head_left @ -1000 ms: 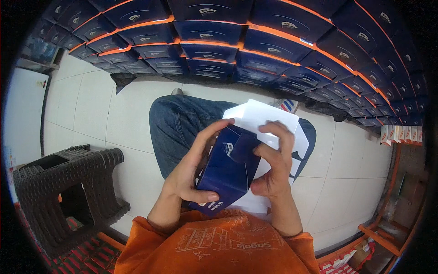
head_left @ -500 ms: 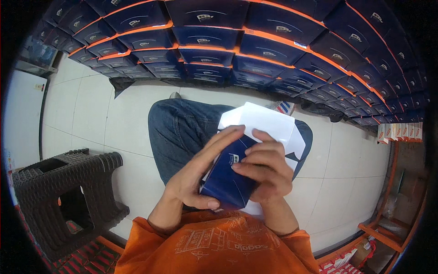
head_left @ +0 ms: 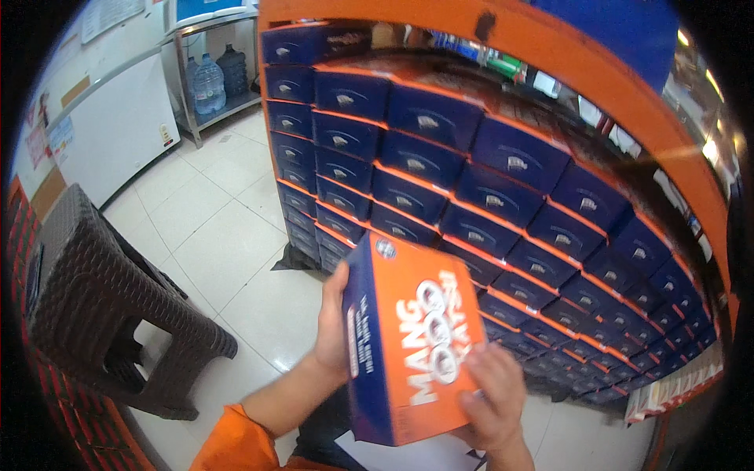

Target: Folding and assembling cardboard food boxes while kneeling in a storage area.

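An orange and navy cardboard box (head_left: pixel 416 314) is held up in front of me between both hands, tilted. Its broad orange face, with white lettering and round pictures, is toward me, and a narrow navy side shows at the left. My left hand (head_left: pixel 333 326) grips the navy side, the fingers partly hidden behind the box. Against the lower right of the orange face lie the fingers of my right hand (head_left: pixel 496 396), slightly blurred. Below the box, a white piece of card (head_left: pixel 393 454) rests by my lap, mostly covered.
Stacked rows of navy and orange boxes (head_left: pixel 495 200) fill the space ahead, under an orange beam (head_left: pixel 550 47). On the left stands a dark woven-pattern plastic stool (head_left: pixel 118 306). Farther back are a white chest freezer (head_left: pixel 118 125) and a metal rack (head_left: pixel 192 94) with water jugs (head_left: pixel 208 82).
The box has come up from my lap and turned, so its orange face shows instead of the navy end. My view has lifted toward the stacked boxes.
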`<state>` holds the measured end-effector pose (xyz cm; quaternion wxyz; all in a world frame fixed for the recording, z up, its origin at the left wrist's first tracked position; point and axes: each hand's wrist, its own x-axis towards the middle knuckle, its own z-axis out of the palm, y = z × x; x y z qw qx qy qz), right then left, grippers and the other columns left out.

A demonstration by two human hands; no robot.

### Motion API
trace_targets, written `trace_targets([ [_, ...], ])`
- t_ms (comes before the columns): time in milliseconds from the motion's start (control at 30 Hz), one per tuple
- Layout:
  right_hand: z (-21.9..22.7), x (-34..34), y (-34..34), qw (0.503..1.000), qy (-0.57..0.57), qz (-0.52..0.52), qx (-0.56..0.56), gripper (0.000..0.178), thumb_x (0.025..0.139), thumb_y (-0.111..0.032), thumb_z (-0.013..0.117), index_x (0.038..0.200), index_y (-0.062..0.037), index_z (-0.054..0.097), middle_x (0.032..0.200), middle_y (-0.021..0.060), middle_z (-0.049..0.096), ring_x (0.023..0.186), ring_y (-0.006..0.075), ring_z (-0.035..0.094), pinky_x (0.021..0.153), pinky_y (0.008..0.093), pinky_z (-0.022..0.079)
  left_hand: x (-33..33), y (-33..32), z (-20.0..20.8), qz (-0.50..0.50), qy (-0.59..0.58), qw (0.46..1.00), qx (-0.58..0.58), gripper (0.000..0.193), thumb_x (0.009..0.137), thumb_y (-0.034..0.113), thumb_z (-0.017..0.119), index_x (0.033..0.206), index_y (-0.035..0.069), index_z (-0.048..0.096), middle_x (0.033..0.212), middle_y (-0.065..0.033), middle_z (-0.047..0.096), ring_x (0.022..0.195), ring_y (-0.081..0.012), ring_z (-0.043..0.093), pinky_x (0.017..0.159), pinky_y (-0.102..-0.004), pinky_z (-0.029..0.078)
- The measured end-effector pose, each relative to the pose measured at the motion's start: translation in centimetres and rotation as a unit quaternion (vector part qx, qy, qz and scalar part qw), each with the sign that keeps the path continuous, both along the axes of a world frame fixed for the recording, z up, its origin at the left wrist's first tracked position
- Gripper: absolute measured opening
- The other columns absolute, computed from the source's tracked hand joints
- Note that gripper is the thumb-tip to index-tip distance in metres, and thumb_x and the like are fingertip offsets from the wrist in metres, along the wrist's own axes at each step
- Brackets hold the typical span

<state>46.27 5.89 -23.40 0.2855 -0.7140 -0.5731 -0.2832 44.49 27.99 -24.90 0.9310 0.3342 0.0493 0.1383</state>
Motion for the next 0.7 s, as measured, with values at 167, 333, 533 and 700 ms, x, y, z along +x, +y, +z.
trace_targets([
  [167,7.9,3.5,4.5,0.968,-0.155,0.019,0.196,0.055,0.071,-0.013,0.077,0.12,-0.0035,0.056,0.125,0.0211,0.054,0.108,0.0408,0.058,0.091,0.0506,0.048,6.4,8.1,8.2,0.361,-0.148,0.774,0.498,0.048,0.098,0.027,0.044,0.136,-0.001,0.04,0.144,-0.0205,0.036,0.136,-0.0326,0.033,0.112,-0.0394,0.026],
  [333,15.6,5.1,11.5,0.978,-0.193,-0.028,0.072,0.075,0.05,-0.001,0.077,0.122,-0.0062,0.055,0.12,0.0175,0.057,0.106,0.0354,0.059,0.09,0.0406,0.05,10.9,14.0,10.0,0.455,-0.239,0.589,0.624,0.075,0.076,0.015,0.068,0.14,-0.002,0.034,0.145,-0.0269,0.03,0.136,-0.0445,0.026,0.114,-0.047,0.02],
  [533,17.2,7.7,17.6,0.97,-0.216,-0.113,0.024,0.073,0.057,-0.001,0.076,0.125,-0.0095,0.052,0.12,0.0151,0.056,0.108,0.0349,0.058,0.091,0.0407,0.05,11.5,14.7,8.3,0.461,-0.191,0.523,0.691,0.06,0.072,0.008,0.063,0.129,-0.003,0.046,0.127,-0.0263,0.048,0.127,-0.0474,0.037,0.108,-0.0503,0.031],
  [700,17.7,11.9,21.1,0.937,-0.269,-0.223,0.004,0.069,0.069,-0.033,0.078,0.129,-0.016,0.051,0.112,0.0184,0.056,0.107,0.038,0.054,0.087,0.044,0.047,12.0,15.1,8.0,0.44,-0.149,0.475,0.748,0.054,0.074,0.007,0.059,0.126,-0.005,0.048,0.13,-0.0258,0.046,0.128,-0.0459,0.037,0.11,-0.0501,0.029],
])
